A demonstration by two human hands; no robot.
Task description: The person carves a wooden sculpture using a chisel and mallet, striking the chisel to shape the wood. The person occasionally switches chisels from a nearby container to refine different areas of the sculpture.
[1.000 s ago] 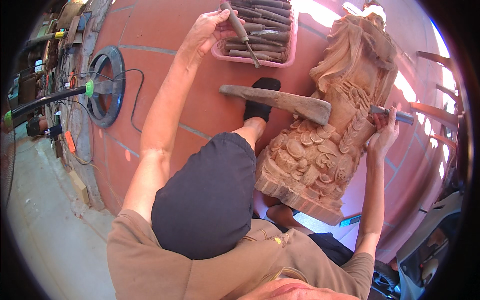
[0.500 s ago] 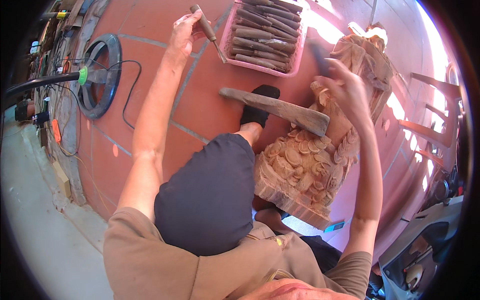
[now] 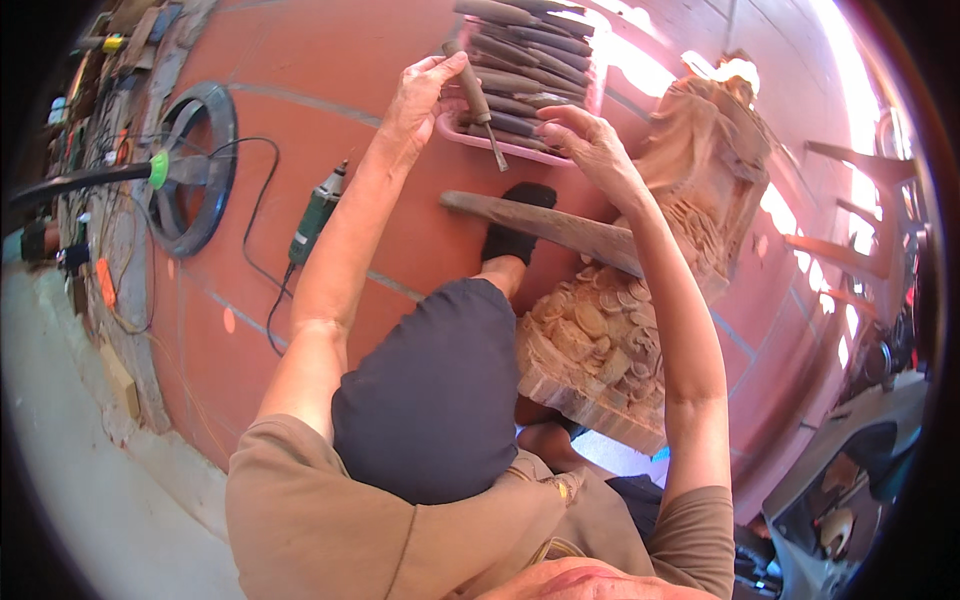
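Head view: the left hand (image 3: 420, 100) is closed around a chisel (image 3: 478, 102) held above the near rim of the pink tray (image 3: 520, 150) of chisels, its blade pointing down, while the right hand (image 3: 590, 145), fingers spread and holding nothing, hovers just beside it over the carving (image 3: 640, 300). Risk, as judged: the chisel's tip lies near the right hand's fingers, so a slip could nick them or drop the tool onto the mallet (image 3: 550, 225) below.
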